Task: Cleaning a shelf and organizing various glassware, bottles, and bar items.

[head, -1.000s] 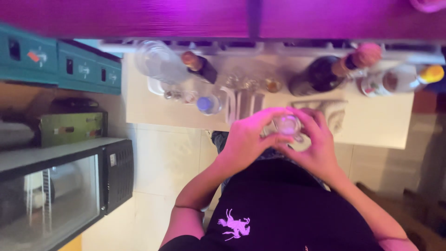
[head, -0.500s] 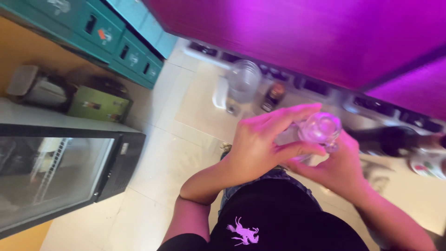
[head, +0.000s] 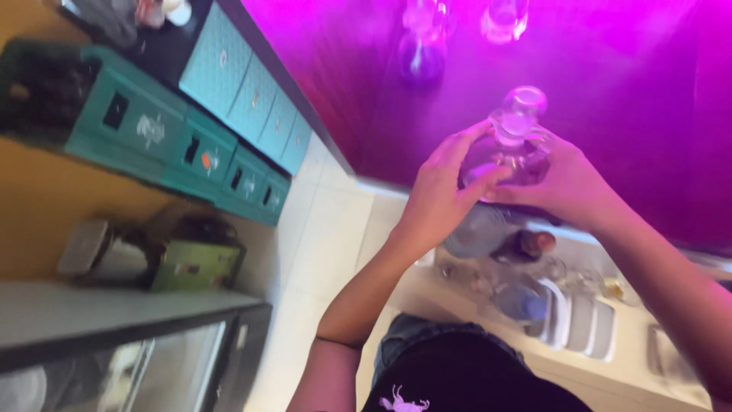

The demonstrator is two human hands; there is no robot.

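Observation:
A clear glass vessel (head: pixel 517 136) with a round open mouth is raised above the purple-lit bar counter (head: pixel 610 84). My left hand (head: pixel 442 191) wraps its left side, fingers spread around the glass. My right hand (head: pixel 568 187) cups it from the right and below. Both hands hold it together, tilted with the mouth toward the counter. The picture is blurred, so the glass's exact shape is hard to tell.
Two glasses (head: pixel 427 46) stand farther along the counter. Below it runs a white shelf (head: pixel 625 358) with bottles (head: pixel 526 244) and white dishes (head: pixel 579 320). Teal crates (head: pixel 191 145) line the left wall. A glass-front cooler (head: pixel 122 351) is lower left.
The view has swung up and to the left. Both hands have lifted the glass from over the low shelf up to the purple-lit counter.

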